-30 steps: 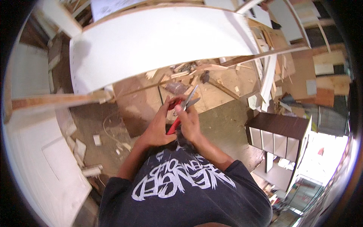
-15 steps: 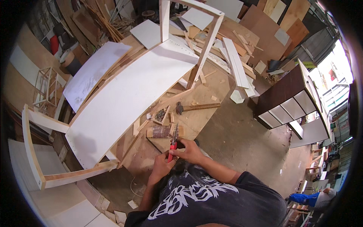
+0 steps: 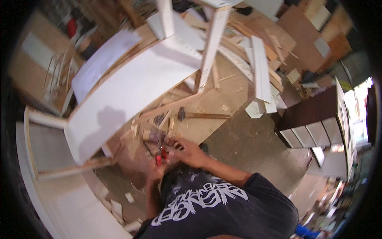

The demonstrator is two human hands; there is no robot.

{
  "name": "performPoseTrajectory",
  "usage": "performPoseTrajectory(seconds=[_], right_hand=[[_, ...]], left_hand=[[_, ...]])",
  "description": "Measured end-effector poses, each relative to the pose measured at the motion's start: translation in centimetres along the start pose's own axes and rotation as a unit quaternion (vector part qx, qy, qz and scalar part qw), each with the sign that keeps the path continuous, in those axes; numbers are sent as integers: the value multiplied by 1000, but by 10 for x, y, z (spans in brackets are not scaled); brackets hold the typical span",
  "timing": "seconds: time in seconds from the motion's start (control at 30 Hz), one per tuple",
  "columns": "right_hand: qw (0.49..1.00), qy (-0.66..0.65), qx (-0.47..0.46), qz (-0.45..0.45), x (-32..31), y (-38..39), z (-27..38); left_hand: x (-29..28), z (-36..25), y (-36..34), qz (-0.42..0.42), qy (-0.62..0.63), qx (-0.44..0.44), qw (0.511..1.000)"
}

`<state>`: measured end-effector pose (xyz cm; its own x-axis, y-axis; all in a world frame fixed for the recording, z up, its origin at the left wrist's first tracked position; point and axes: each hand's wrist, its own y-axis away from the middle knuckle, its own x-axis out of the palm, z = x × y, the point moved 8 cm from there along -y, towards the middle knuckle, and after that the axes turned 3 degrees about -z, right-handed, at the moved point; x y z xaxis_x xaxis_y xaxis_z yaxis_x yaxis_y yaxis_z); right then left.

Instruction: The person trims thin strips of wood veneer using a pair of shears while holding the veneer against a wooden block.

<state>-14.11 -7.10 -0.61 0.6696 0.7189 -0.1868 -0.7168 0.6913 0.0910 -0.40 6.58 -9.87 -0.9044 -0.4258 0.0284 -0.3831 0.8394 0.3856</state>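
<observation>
A pair of red-handled snips with thin metal blades is between my hands, in front of my shirt; motion blurs it. My left hand is closed on one red handle. My right hand has its fingers curled and its thumb side against the other red part; its exact hold is smeared. Just beyond the blades lies a brown-wrapped roll-like piece on the plywood surface. A hammer with a wooden handle rests farther off, beside a small wooden tray of dark bits, probably fasteners.
A long white panel with upright frame ends spans the left and far side. White boards and offcuts are piled beyond the hammer. At right stands a dark cabinet with white compartments. Scraps lie on the floor.
The view has shifted and blurred. My hands have moved apart a little, and the snips' red handles now show as two separate parts. The hammer and panel stay in place.
</observation>
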Motion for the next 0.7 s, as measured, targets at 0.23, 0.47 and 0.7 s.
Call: performPoseTrajectory(seconds=[0.23,0.47,0.7], right_hand=[[998,-43,35,25,-5,-36,-17],[974,-218,30,-64,79,-77,21],[953,-283,90,-65,144,-90,-2]], left_hand=[[-100,-82,64,-149,-128,67,978],[-193,-115,70,-187,-354,120,909],[-222,-136,33,-98,-382,146,907]])
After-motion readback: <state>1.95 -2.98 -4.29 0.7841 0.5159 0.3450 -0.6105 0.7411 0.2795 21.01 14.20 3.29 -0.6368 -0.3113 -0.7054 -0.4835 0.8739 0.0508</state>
